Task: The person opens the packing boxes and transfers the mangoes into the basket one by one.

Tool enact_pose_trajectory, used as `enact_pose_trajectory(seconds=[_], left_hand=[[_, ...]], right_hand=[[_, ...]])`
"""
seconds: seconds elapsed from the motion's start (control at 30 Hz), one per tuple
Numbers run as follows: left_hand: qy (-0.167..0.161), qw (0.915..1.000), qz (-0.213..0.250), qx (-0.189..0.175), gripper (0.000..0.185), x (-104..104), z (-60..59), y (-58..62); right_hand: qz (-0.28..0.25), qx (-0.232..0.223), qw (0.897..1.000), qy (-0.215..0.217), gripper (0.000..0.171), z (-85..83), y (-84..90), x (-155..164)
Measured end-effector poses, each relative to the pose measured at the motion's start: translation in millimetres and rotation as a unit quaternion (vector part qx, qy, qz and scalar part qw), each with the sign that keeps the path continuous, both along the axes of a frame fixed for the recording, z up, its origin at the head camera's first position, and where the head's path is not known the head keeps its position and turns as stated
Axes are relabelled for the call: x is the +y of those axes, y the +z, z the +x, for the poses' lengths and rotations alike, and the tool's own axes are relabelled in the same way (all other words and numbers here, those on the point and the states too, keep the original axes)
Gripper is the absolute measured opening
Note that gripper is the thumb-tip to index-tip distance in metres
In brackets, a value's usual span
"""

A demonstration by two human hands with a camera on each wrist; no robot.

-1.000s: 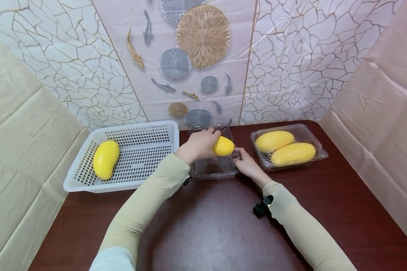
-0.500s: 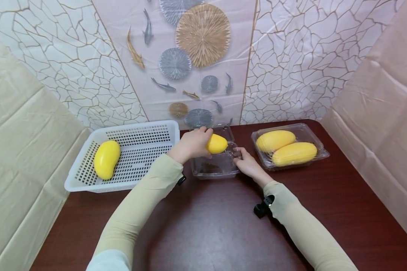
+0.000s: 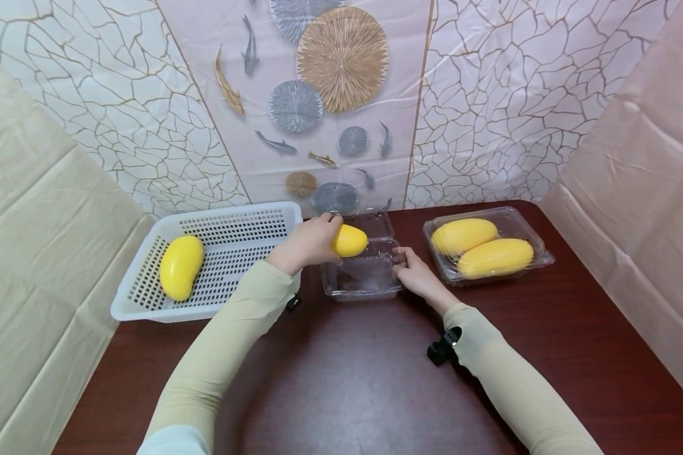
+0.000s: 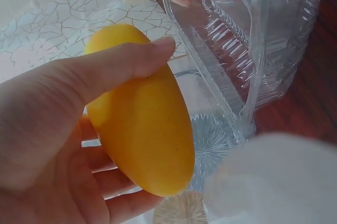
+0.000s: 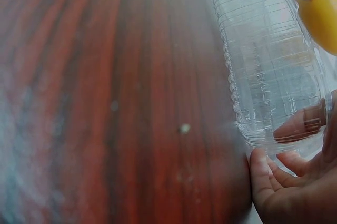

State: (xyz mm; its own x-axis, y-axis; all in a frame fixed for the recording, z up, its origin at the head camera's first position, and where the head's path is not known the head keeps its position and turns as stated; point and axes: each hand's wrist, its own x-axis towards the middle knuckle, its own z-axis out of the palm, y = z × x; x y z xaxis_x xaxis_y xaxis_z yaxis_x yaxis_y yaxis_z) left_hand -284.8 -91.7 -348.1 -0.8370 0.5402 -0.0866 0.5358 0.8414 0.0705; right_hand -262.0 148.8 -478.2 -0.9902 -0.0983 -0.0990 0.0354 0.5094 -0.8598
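Four yellow fruits point(image 3: 350, 241), two clear plastic containers point(image 3: 367, 278), one white basket point(image 3: 190, 313), one table point(image 3: 341, 385).

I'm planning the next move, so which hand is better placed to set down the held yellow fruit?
Probably the left hand: it grips the yellow fruit. The right hand holds the right edge of the open clear container, so it seems better suited to steadying that.

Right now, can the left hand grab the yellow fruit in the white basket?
Likely not: the left hand grips another yellow fruit. Nothing visible covers the basket fruit, though, so emptying that hand should suffice.
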Motion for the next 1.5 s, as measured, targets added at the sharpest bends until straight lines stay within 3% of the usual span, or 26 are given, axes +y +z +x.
enact_pose_trajectory(seconds=[0.67, 0.9, 1.4, 1.5], left_hand=[[0.015, 0.9996, 0.02, 0.008, 0.08, -23, -2.9, 8.3], [0.03, 0.9993, 0.018, -0.013, 0.086, -31, -1.2, 13.2], [0.06, 0.9978, 0.023, -0.013, 0.07, -77, -2.9, 23.8], [0.068, 0.9976, 0.015, -0.007, 0.074, -86, -3.0, 25.1]], right_hand=[[0.007, -0.004, 1.0, 0.004, 0.051, 1.3, 0.5, 2], [0.004, -0.002, 1.0, 0.003, 0.051, 0.9, -0.3, 2], [0.003, -0.003, 1.0, 0.006, 0.052, 0.2, 2.2, 0], [0.003, -0.003, 1.0, 0.007, 0.052, 0.2, 2.1, 0]])
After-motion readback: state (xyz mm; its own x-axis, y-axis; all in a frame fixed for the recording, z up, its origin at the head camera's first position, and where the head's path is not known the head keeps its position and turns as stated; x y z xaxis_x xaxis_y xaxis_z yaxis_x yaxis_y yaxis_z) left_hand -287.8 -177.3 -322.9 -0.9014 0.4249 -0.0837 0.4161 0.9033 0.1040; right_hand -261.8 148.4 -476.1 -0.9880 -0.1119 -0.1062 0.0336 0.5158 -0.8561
